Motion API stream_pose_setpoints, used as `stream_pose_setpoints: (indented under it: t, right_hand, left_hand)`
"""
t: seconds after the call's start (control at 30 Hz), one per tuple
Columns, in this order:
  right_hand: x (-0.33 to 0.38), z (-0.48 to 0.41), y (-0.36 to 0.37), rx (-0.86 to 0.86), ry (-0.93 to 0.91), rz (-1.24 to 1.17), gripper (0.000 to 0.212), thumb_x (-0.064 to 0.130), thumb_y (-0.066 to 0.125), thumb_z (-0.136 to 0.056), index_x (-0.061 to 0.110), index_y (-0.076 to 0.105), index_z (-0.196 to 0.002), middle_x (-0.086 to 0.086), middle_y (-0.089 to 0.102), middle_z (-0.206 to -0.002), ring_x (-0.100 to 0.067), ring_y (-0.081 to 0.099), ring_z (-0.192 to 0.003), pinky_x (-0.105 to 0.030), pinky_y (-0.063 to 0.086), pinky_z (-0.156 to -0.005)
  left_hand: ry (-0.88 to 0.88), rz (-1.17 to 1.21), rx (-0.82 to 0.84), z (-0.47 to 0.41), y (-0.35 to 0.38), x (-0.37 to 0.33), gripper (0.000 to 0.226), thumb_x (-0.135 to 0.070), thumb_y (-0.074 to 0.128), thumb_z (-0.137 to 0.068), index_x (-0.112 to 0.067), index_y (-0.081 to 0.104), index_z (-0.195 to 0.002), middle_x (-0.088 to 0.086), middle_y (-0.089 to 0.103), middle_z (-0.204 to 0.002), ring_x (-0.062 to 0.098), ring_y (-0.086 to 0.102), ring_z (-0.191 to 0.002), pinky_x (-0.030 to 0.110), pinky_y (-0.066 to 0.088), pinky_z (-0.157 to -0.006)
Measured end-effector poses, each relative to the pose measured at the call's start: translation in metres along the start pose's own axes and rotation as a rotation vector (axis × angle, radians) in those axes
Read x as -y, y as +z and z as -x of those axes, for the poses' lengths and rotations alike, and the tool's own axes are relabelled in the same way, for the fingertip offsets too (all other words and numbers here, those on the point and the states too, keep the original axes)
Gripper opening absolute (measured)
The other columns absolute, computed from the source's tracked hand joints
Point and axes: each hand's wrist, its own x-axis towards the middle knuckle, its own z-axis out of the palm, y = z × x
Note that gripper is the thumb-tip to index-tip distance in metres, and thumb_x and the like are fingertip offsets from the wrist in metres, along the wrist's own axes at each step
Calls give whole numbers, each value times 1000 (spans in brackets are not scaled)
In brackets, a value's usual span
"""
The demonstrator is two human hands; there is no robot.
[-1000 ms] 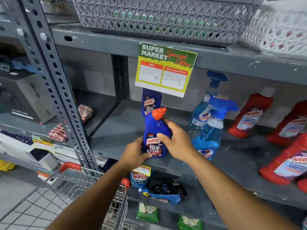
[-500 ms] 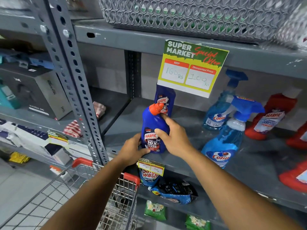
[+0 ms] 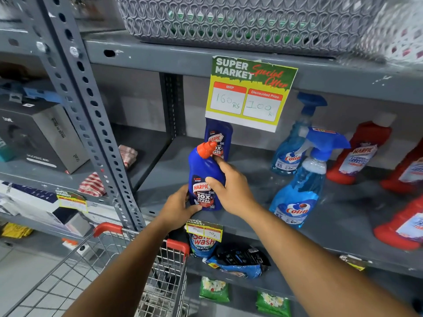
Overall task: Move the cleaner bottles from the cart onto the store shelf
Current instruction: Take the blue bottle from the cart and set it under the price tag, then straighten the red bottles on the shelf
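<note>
Since a second ago we've shifted the blue Harpic bottle (image 3: 204,179) slightly left, upright at the shelf (image 3: 251,223) front; left hand (image 3: 177,208) steadies its base, right hand (image 3: 231,187) clasps its stiff, probably weighty waist.

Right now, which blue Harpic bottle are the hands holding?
The front blue Harpic bottle, whose orange cap shows. Both hands, left and right, grip it. The other blue Harpic stands untouched behind it, under the price sign.

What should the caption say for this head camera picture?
Both hands, left and right, set a blue Harpic bottle on the grey shelf.
</note>
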Motion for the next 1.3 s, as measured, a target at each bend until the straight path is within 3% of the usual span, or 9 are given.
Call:
stream_pose_setpoints:
  t: [0.13, 0.27, 0.37, 0.47, 0.57, 0.87, 1.07, 1.2, 1.3]
  right_hand:
    - [1, 25, -2, -58, -43, -54, 68, 31, 62, -86, 26, 30, -146, 3, 45, -139, -7, 44, -125, -19, 34, -101]
    - [-41, 98, -19, -403, -39, -110, 25, 34, 61, -84, 24, 64, -107, 13, 59, -109, -10, 59, -105, -32, 49, -92]
    - [-98, 136, -54, -708, 119, -9, 29, 14, 56, -79, 20, 55, -108, 8, 52, -113, -22, 54, -107, -36, 43, -98]
    - [-142, 132, -91, -410, 425, -3, 59, 0, 53, -81, 12, 37, -136, -6, 48, -136, -21, 47, -127, -36, 34, -110]
    - [-154, 120, -96, -140, 459, 61, 44, 27, 56, -83, 25, 43, -125, 1, 63, -125, -20, 60, -117, -43, 47, -99]
    - [-165, 113, -102, -147, 434, 122, 32, 34, 58, -86, 24, 48, -115, 2, 68, -115, -17, 64, -106, -40, 53, -90]
    - [-163, 118, -106, -132, 394, -29, 56, 26, 61, -85, 33, 38, -135, 11, 58, -133, -8, 55, -122, -34, 44, -105]
    - [-163, 151, -126, -767, 256, -102, 47, 17, 62, -83, 38, 47, -121, -3, 59, -120, -13, 58, -108, -23, 42, -97]
    - [-194, 190, -182, -1097, 286, -12, 44, 26, 57, -82, 23, 45, -125, -12, 51, -118, -22, 52, -107, -20, 41, -94]
  left_hand:
    - [-44, 193, -106, 15, 4, -8, 82, -9, 82, -66, -16, 35, -133, -2, 54, -130, 12, 52, -120, 39, 45, -102]
    - [10, -29, -569, 73, 42, -29, 81, -17, 88, -57, -15, 43, -124, 1, 47, -130, 25, 44, -127, 45, 40, -104]
    - [269, -31, -173, 85, 93, -53, 73, -20, 78, -71, -24, 39, -132, -9, 36, -141, 13, 31, -137, 24, 26, -114]
    - [195, 30, 103, 42, 134, -78, 77, -19, 62, -86, -21, 14, -147, -17, 14, -147, 3, 13, -141, 23, 19, -117]
    - [170, 99, 223, 5, 152, -90, 59, -8, 61, -85, -28, 35, -135, -13, 40, -136, 11, 40, -133, 33, 34, -113]
    - [203, 61, 192, -17, 166, -82, 46, -3, 68, -80, -15, 56, -123, -10, 64, -112, -23, 56, -93, 1, 42, -87]
    - [198, 54, 143, -9, 165, -82, 56, -9, 70, -79, -22, 47, -128, -16, 55, -118, 1, 57, -111, 5, 40, -92]
    - [449, -101, -232, 35, 170, -84, 31, -24, 66, -80, -21, 53, -107, -7, 51, -105, 5, 48, -101, 6, 31, -95]
    - [619, -87, 35, 56, 218, -112, 30, -29, 61, -82, -27, 53, -111, -4, 56, -116, 3, 50, -111, 10, 33, -101]
